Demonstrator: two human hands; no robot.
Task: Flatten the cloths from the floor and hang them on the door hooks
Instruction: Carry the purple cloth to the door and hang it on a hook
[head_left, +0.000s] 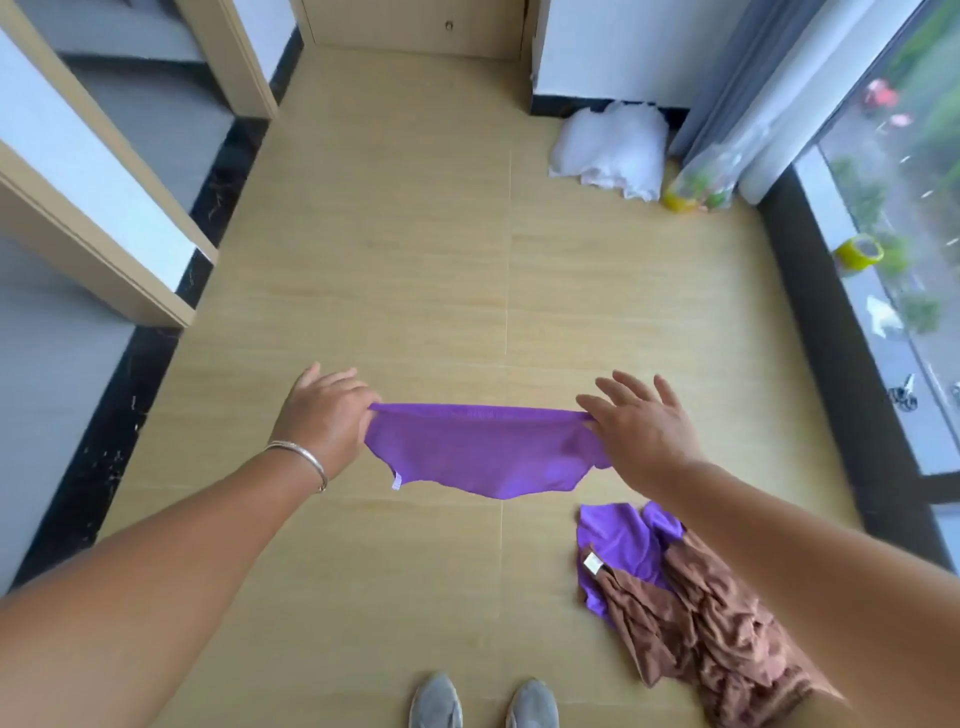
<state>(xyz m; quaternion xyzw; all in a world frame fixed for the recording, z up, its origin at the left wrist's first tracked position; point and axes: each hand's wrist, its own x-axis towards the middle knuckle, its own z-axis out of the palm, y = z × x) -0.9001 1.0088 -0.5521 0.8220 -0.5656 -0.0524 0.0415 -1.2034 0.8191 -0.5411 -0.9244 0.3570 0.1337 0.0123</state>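
The left hand (324, 415) pinches the nine o'clock corner of a purple cloth (483, 449) and the right hand (641, 428) pinches its three o'clock corner, the other fingers of both hands spread straight; the cloth hangs stretched between them above the wooden floor (415, 234), its lower edge sagging. At five o'clock from it, on the floor, lie a second purple cloth (621, 545) and a crumpled brown cloth (701, 634), overlapping; grey shoes (483, 701) stand at six o'clock.
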